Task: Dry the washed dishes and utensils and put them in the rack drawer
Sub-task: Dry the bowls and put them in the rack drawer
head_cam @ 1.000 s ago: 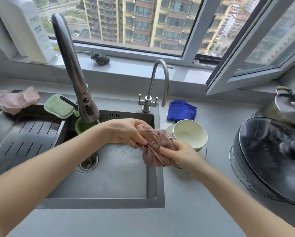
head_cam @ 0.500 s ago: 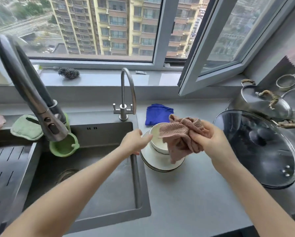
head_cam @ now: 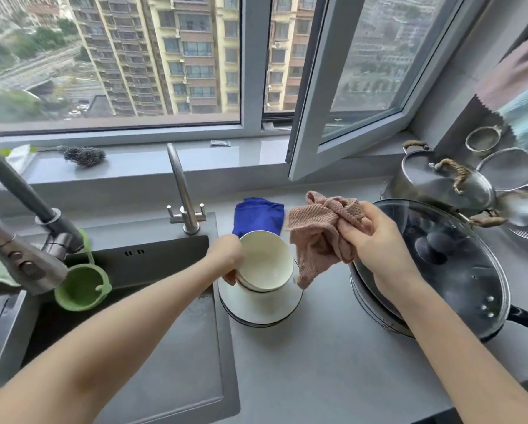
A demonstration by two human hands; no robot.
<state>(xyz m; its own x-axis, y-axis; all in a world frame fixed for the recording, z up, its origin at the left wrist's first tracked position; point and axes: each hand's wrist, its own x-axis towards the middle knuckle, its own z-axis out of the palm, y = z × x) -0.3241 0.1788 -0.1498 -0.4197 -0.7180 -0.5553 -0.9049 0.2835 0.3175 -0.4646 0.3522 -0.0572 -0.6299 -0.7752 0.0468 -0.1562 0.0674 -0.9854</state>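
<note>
Our left hand [head_cam: 227, 260] grips the white bowl [head_cam: 267, 261] at its 9 o'clock rim, fingers curled round the edge. The bowl is tilted with its mouth toward us, over the stack of plates [head_cam: 259, 312] on the worktop [head_cam: 317, 368]. At 3 o'clock from the bowl, our right hand [head_cam: 379, 243] holds the bunched pink cloth [head_cam: 317, 237], fingers closed on it, with one corner hanging beside the bowl. A blue cloth [head_cam: 258, 215] lies at 12 o'clock behind the bowl, and the sink [head_cam: 189, 362] is at 9 o'clock.
</note>
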